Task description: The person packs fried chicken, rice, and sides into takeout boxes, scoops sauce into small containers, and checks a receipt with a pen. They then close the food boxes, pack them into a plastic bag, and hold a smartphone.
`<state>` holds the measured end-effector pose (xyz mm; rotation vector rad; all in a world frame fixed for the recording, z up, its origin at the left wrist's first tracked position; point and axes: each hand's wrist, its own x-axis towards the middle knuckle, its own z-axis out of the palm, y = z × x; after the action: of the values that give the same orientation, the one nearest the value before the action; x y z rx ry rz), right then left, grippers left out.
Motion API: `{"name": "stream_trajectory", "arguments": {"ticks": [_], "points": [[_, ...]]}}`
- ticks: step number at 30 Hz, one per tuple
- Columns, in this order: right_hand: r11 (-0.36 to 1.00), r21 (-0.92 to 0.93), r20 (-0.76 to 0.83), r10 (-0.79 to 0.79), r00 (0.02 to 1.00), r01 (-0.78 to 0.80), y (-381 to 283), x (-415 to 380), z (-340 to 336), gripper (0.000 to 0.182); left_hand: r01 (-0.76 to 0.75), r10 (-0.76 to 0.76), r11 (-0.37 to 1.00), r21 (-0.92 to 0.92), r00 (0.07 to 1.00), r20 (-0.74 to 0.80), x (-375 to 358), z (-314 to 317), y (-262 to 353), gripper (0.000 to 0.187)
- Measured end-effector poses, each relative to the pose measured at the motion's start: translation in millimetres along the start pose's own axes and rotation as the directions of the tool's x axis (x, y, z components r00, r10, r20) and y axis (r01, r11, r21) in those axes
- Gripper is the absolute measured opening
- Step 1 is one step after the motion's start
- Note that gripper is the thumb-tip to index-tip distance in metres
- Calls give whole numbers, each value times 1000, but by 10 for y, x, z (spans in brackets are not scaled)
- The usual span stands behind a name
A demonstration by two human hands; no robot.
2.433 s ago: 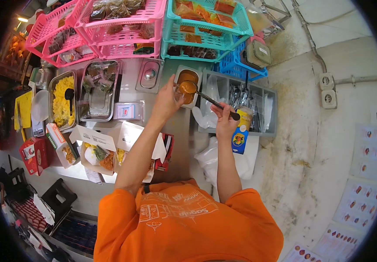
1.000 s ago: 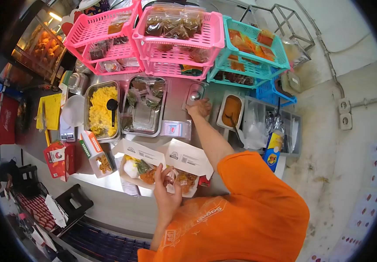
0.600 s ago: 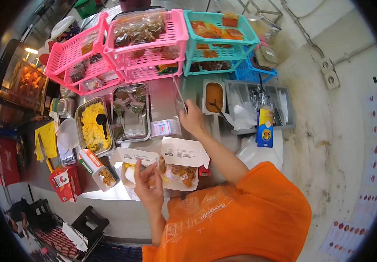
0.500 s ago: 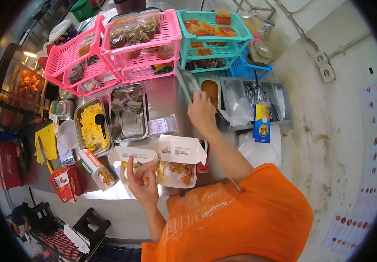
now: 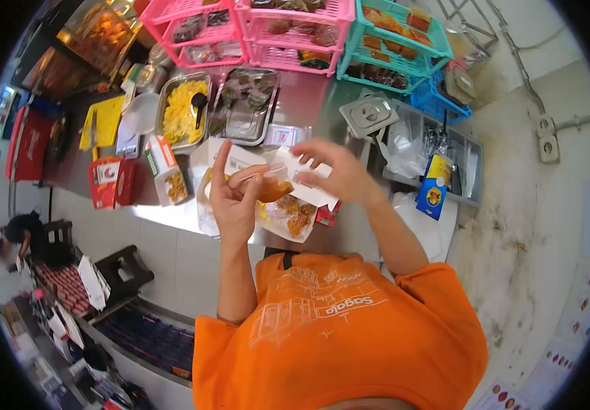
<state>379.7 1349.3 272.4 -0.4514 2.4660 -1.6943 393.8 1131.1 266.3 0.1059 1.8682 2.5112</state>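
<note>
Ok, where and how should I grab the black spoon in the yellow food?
Best pinch the black spoon by its slim handle, coming down from your own side: the handle points toward you across the yellow food, with the round bowl at the far end.

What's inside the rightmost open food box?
The food box shows browned fried pieces and some yellow food. The left hand and its bag of sauce hide the far-left part; what lies there cannot be seen.
</note>
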Motion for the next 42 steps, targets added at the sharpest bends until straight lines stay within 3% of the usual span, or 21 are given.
{"name": "stream_trajectory", "arguments": {"ticks": [1,7,11,15,26,29,31,36,39,42], "points": [[990,55,-30,-126,992,127,-148,-86,130,31,21,-20,1000,-17,999,25,-75,48,53,75],[982,112,-105,-143,984,155,-307,-653,577,13,92,-88,995,-48,992,85,-664,-67,20,74],[972,114,-112,-194,975,206,-202,-989,930,6,315,-289,934,-167,943,163,-1152,-380,-165,44],[952,74,-120,-287,950,297,-205,-1072,1310,3,393,-355,898,-198,913,202,-1348,-649,-320,13],[983,29,-151,-177,973,183,-270,-259,2593,5,484,-485,873,61,845,227,-820,-2086,-112,6],[991,10,-148,-130,980,133,-256,26,2967,6,430,-457,889,156,841,290,-625,-2650,-258,7],[996,-5,-171,-85,982,85,-206,102,3191,7,474,-479,875,99,817,320,-537,-2885,-295,7],[960,-255,-345,-205,916,119,14,468,3215,10,576,-585,808,122,763,276,97,-3207,-430,3],[840,-532,-368,-342,865,106,274,587,3156,15,426,-421,904,-45,903,80,430,-3213,-601,10],[746,-666,-137,-131,982,7,409,670,3086,22,371,-431,798,475,902,20,415,-3666,-1110,25]]}}
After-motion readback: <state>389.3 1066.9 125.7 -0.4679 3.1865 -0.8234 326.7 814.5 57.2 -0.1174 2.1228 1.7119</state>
